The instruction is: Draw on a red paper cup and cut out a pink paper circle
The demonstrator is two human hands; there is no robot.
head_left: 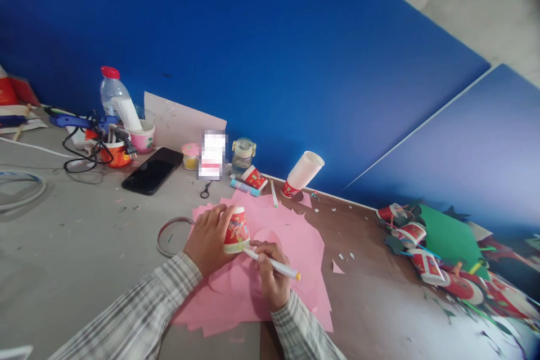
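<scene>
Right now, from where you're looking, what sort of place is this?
Probably a craft workspace: there's pink paper spread out, a white marker in use at a red paper cup, and a blue partition behind.

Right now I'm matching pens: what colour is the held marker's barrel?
The marker's barrel is white, as the head view shows.

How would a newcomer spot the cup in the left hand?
Below the blue partition, find the pink paper. Over it, the left hand holds a red-and-white cup, wide end down, with a marker tip at its lower edge. Unlike the tipped cup and tall white stack behind, it is held in a hand.
</scene>
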